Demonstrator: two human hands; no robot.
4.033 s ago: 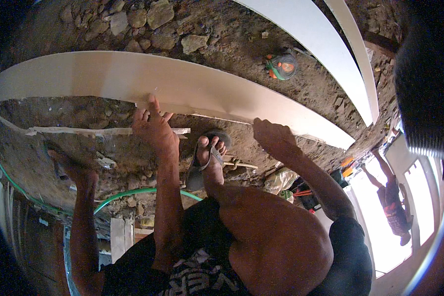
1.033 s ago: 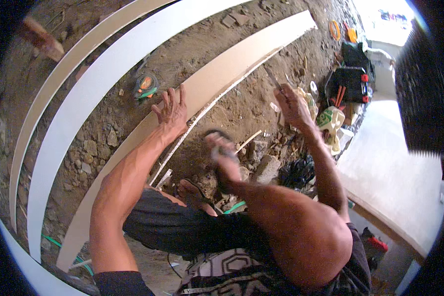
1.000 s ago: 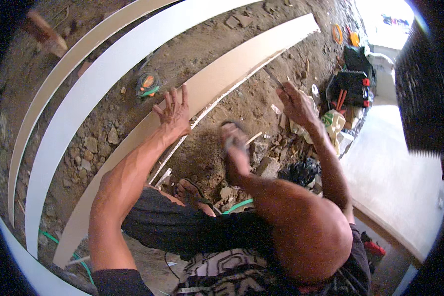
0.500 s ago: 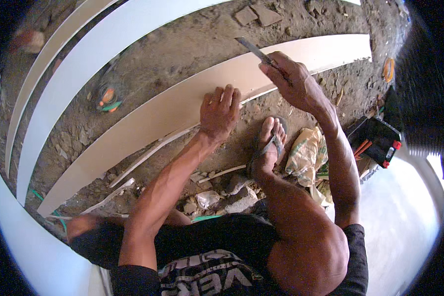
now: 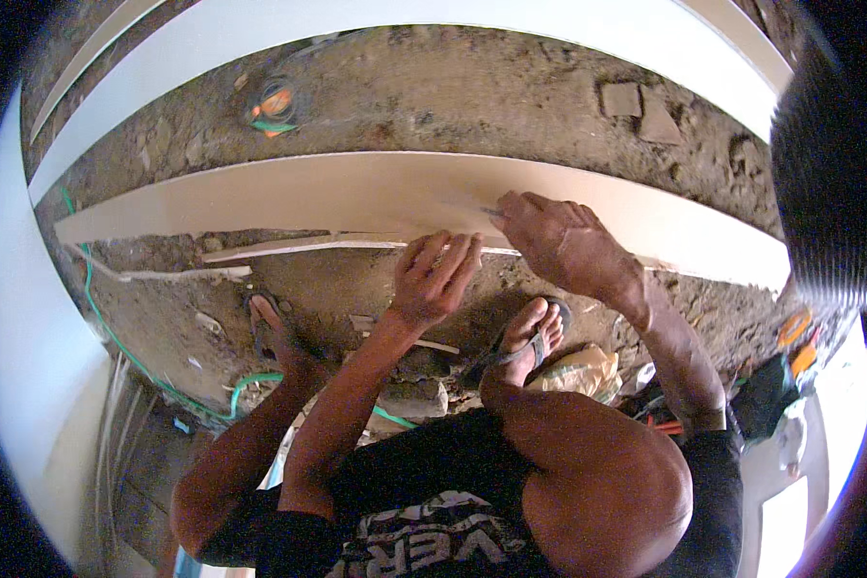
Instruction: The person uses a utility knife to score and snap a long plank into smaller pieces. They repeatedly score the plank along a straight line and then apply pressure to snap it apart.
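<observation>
A long, narrow beige board (image 5: 299,193) lies across the ground in front of me, seeming curved in this view. My left hand (image 5: 435,279) is at the middle of its near edge, fingers curled and closed on that edge. A pale, thin strip (image 5: 308,249) runs along the edge to the left of the hand, partly apart from the board. Over the board, just right of centre, my right hand (image 5: 573,241) is closed around a narrow flat metal blade (image 5: 491,211). Only a short piece of the blade shows, its tip blurred against the board; its handle is hidden in my fist.
A long white panel (image 5: 356,21) lies beyond the board. Coiled line with orange and green pieces (image 5: 275,108) and broken flat tiles (image 5: 641,108) rest on the dirt between. Nearer are a green hose (image 5: 144,371), a crumpled bag (image 5: 580,374), rubble and my sandalled feet (image 5: 528,342).
My view has swung, so the board now lies more level across it. The right hand has lowered the blade from above the board's far side toward its surface; my left hand sits closer to the near edge.
</observation>
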